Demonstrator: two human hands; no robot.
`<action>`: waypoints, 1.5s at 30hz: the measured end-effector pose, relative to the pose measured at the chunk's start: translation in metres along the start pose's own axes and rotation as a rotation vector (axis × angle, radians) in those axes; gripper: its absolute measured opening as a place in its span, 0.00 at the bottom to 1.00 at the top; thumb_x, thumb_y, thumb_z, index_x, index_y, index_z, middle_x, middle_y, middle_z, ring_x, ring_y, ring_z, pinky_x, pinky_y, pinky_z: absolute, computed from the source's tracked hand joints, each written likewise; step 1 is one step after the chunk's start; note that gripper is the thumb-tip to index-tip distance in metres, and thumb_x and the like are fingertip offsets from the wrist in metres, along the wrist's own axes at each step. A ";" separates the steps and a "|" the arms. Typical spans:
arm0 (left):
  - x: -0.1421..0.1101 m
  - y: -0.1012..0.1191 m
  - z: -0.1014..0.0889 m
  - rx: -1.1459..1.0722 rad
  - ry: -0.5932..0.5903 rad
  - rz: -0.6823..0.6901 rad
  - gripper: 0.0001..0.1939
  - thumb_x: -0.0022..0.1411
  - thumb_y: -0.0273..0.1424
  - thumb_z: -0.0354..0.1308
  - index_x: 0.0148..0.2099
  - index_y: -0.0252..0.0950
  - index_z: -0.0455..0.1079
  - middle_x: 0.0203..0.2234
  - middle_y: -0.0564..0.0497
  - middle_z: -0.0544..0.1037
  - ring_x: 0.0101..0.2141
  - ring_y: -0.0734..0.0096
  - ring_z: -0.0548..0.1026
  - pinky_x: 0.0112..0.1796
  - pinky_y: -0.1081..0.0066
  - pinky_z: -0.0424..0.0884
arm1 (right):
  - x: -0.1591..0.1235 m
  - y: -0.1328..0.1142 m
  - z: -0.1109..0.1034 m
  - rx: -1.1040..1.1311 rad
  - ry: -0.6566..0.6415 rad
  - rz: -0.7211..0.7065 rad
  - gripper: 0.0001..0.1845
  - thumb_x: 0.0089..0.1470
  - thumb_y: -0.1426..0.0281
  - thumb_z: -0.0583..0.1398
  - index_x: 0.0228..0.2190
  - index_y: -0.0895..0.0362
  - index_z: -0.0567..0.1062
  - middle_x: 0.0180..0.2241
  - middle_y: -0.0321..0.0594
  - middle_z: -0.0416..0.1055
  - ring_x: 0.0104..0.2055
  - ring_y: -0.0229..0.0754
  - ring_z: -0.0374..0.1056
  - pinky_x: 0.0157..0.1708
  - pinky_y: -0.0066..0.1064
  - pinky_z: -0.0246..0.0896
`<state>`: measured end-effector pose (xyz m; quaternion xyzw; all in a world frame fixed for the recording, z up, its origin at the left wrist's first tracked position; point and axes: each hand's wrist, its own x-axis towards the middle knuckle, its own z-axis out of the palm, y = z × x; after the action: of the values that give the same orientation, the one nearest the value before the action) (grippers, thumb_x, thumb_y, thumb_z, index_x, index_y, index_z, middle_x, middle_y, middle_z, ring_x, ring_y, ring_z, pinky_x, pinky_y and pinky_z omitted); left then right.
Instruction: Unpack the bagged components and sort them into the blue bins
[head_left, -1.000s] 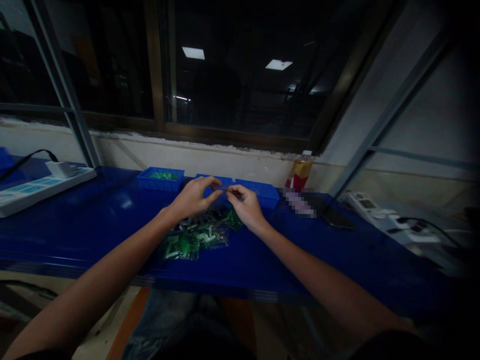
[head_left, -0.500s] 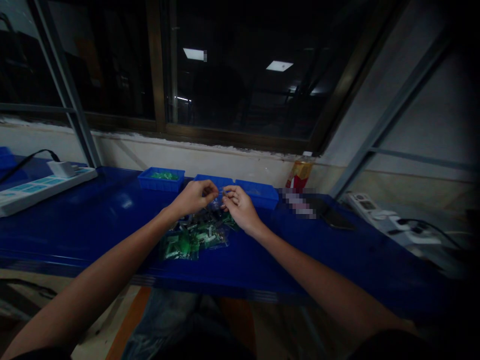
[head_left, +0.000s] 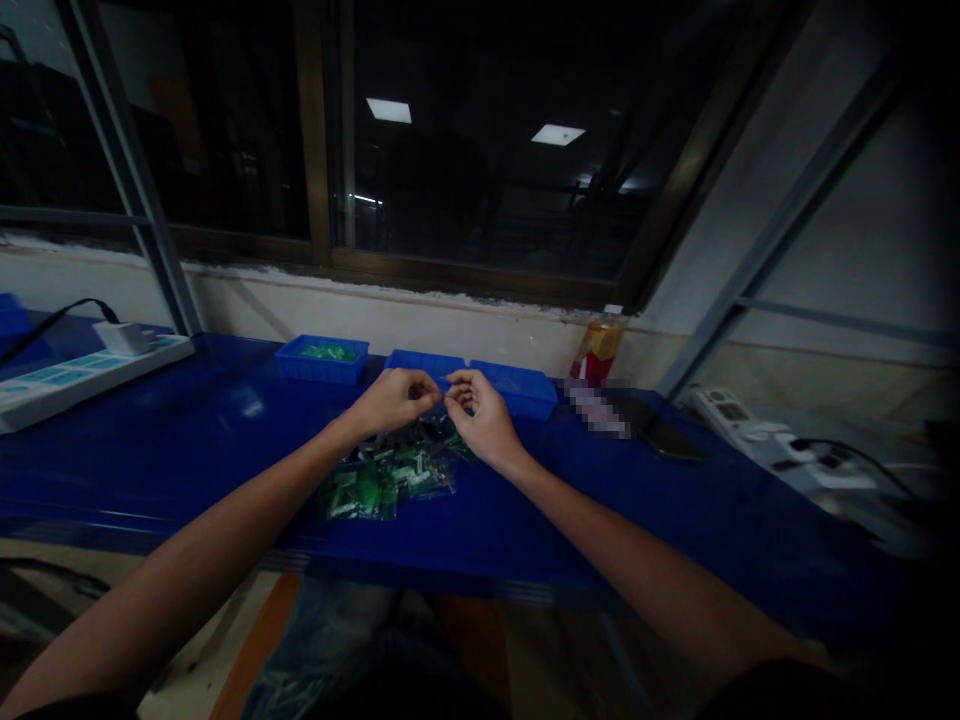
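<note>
Head view: a pile of small clear bags [head_left: 390,475] lies on the blue desk [head_left: 225,440], around the middle of its width and a little in from the near edge. The bags are thin, flat and glossy, with crinkled see-through film that catches the light. Bright green shows through most of them, with slim whitish pieces mixed in; toward the far side the pile looks darker, and its single parts blur together. The bags overlap loosely, the nearest ones spread flat with squarish corners.

Above the pile's far side, the left hand [head_left: 394,400] and the right hand [head_left: 484,420] almost meet, thumbs and forefingers pointing at each other. The fingertips come close around a spot too small and dim to read, so I cannot tell whether either hand's fingers are clamped on anything.

Along the desk's far edge stand a blue tray [head_left: 319,373] with green pieces inside and, right of it, two more blue trays [head_left: 529,396] side by side, partly behind the hands. A bottle [head_left: 598,352] stands farther right at that edge.
</note>
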<state>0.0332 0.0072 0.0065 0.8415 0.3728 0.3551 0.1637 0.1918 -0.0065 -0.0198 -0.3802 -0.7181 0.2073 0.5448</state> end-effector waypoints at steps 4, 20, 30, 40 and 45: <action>0.000 0.003 -0.002 0.000 -0.022 0.007 0.10 0.51 0.27 0.51 0.32 0.31 0.72 0.25 0.50 0.76 0.25 0.73 0.71 0.28 0.74 0.65 | 0.000 -0.003 0.000 0.010 0.004 0.014 0.10 0.44 0.74 0.56 0.33 0.55 0.65 0.26 0.35 0.65 0.28 0.36 0.64 0.30 0.30 0.61; 0.002 -0.006 0.003 -0.518 0.021 -0.502 0.26 0.56 0.51 0.44 0.28 0.33 0.66 0.15 0.51 0.69 0.17 0.75 0.67 0.18 0.76 0.60 | 0.003 -0.003 -0.013 -0.304 0.059 -0.241 0.06 0.49 0.74 0.54 0.31 0.55 0.69 0.29 0.40 0.67 0.33 0.41 0.64 0.35 0.34 0.60; 0.000 -0.003 0.012 -0.559 0.133 -0.326 0.09 0.53 0.35 0.52 0.32 0.34 0.64 0.21 0.55 0.69 0.20 0.77 0.67 0.21 0.77 0.62 | -0.001 -0.010 -0.008 -0.368 -0.030 -0.293 0.05 0.48 0.72 0.57 0.29 0.54 0.74 0.33 0.41 0.66 0.40 0.44 0.62 0.42 0.38 0.57; -0.002 0.004 0.009 -0.186 0.196 0.064 0.06 0.53 0.27 0.48 0.34 0.34 0.65 0.27 0.53 0.72 0.30 0.73 0.70 0.32 0.73 0.66 | 0.009 -0.002 -0.008 0.352 -0.108 0.445 0.25 0.46 0.47 0.54 0.26 0.58 0.72 0.20 0.36 0.67 0.24 0.37 0.64 0.25 0.29 0.59; -0.003 0.003 0.010 -0.148 0.178 0.078 0.07 0.53 0.26 0.47 0.34 0.34 0.65 0.29 0.52 0.72 0.32 0.72 0.70 0.30 0.74 0.65 | 0.008 -0.013 -0.010 0.613 -0.109 0.602 0.24 0.49 0.50 0.53 0.24 0.58 0.71 0.21 0.41 0.70 0.23 0.38 0.65 0.25 0.31 0.62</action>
<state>0.0407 0.0029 0.0004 0.8061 0.3254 0.4612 0.1778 0.1966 -0.0093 -0.0025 -0.3819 -0.5080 0.5804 0.5091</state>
